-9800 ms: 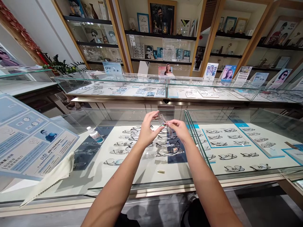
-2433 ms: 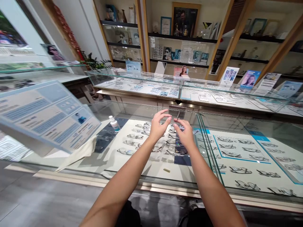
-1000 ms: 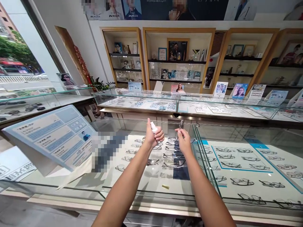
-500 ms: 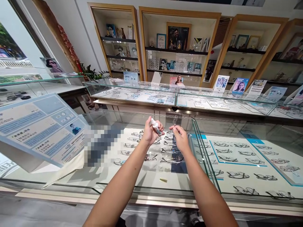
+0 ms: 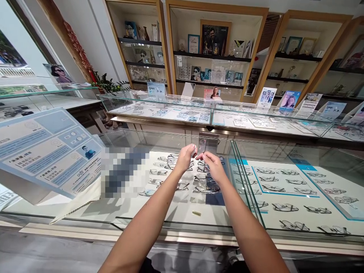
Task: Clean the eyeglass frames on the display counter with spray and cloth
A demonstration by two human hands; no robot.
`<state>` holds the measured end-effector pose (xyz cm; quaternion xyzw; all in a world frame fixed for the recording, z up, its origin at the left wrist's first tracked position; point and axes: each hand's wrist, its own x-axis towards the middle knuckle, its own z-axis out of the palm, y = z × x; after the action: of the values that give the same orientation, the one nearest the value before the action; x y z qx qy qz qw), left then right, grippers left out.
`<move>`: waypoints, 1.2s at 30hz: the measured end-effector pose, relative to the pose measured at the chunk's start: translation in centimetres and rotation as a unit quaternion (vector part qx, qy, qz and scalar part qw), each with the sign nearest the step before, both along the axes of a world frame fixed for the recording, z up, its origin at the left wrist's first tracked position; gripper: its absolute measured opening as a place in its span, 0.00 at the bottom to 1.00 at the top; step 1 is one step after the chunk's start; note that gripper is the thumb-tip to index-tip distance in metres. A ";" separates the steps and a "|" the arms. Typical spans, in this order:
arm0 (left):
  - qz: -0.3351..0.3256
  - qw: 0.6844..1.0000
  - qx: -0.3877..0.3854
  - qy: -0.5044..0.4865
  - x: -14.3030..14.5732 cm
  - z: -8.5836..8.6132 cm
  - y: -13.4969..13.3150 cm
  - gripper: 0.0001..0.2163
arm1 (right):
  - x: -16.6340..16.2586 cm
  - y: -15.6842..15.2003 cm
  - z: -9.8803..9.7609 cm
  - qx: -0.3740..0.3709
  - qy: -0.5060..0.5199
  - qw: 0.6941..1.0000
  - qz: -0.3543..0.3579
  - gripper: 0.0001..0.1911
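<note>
My left hand [image 5: 185, 157] is wrapped round a small white spray bottle [image 5: 195, 148]. Most of the bottle is hidden behind the fingers. Just to the right, my right hand [image 5: 214, 163] pinches a pair of eyeglasses [image 5: 203, 144] at its lower end. One lens stands up above the fingertips, facing the bottle, and the rest of the frame is hard to make out. Both hands are over the glass display case [image 5: 207, 227], close together. Beneath them, rows of eyeglasses [image 5: 182, 186] lie inside the case.
A blue-and-white printed card [image 5: 54, 151] stands on the left, with a pale cloth [image 5: 79, 201] by its lower corner. A small gold-coloured piece [image 5: 196, 213] is near the front edge. More glass cases [image 5: 284, 201] stand to the right and opposite, with shelves [image 5: 213, 58] behind.
My left hand has turned, so the bottle now points toward the lens and is mostly covered. My right hand has shifted slightly left with the eyeglasses, bringing the hands closer.
</note>
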<state>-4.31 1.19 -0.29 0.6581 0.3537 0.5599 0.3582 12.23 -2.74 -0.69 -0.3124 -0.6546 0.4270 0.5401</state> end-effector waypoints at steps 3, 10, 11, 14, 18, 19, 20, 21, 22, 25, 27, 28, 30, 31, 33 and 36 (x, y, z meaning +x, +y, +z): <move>0.009 1.000 -0.003 0.029 0.0 -0.4 0.3 0.24 | -0.2 -0.2 0.2 -0.001 0.011 1.000 0.017 0.19; -0.004 1.000 -0.009 0.025 -0.5 -0.1 0.4 0.24 | 0.0 -0.2 0.2 -0.003 0.024 1.000 0.016 0.17; -0.012 0.999 -0.006 0.034 -0.5 0.0 0.2 0.24 | 0.2 0.0 0.1 -0.006 0.034 0.999 0.006 0.17; -0.032 0.996 0.006 0.085 -0.4 0.2 -0.1 0.24 | 0.7 0.7 -0.3 -0.032 0.091 0.995 -0.023 0.16; -0.027 0.983 0.003 0.179 0.0 -0.3 -0.3 0.23 | 1.2 1.2 -0.6 -0.051 0.151 0.987 -0.036 0.15; -0.031 0.981 -0.001 0.193 0.1 -0.5 -0.3 0.23 | 1.2 1.3 -0.6 -0.051 0.155 0.986 -0.036 0.15; -0.037 0.980 -0.003 0.198 0.2 -0.6 -0.3 0.23 | 1.2 1.3 -0.6 -0.051 0.157 0.986 -0.035 0.15; -0.043 0.980 -0.004 0.194 0.3 -0.6 -0.4 0.24 | 1.2 1.2 -0.6 -0.051 0.158 0.986 -0.034 0.15; -0.046 0.982 -0.002 0.182 0.4 -0.6 -0.4 0.24 | 1.2 1.2 -0.5 -0.052 0.159 0.985 -0.033 0.15; -0.027 0.991 0.010 0.133 0.2 0.1 -0.5 0.23 | 1.2 1.1 -0.3 -0.059 0.167 0.984 -0.035 0.15; 0.003 0.995 0.015 0.098 -0.4 0.9 -0.5 0.21 | 1.3 1.0 -0.1 -0.067 0.174 0.982 -0.036 0.15; 0.022 0.997 0.016 0.079 -0.8 1.3 -0.5 0.19 | 1.3 0.9 0.0 -0.071 0.177 0.981 -0.035 0.15; 0.064 0.997 0.018 0.042 -2.0 1.9 -0.2 0.16 | 1.4 0.9 0.0 -0.074 0.182 0.980 -0.032 0.15; 0.087 0.996 0.018 0.028 -2.9 2.1 0.1 0.13 | 1.5 0.9 0.0 -0.074 0.184 0.980 -0.033 0.15; 0.139 0.990 0.014 0.020 -5.0 2.0 0.8 0.09 | 1.5 1.0 0.0 -0.073 0.183 0.980 -0.037 0.15; 0.238 0.969 -0.016 0.063 -9.2 0.9 1.6 0.13 | 1.6 1.0 -0.1 -0.070 0.173 0.982 -0.041 0.15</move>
<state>-13.51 2.76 0.58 0.5835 0.5309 0.5803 0.2022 13.80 -1.77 -0.76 -0.2975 -0.5065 0.4967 0.6389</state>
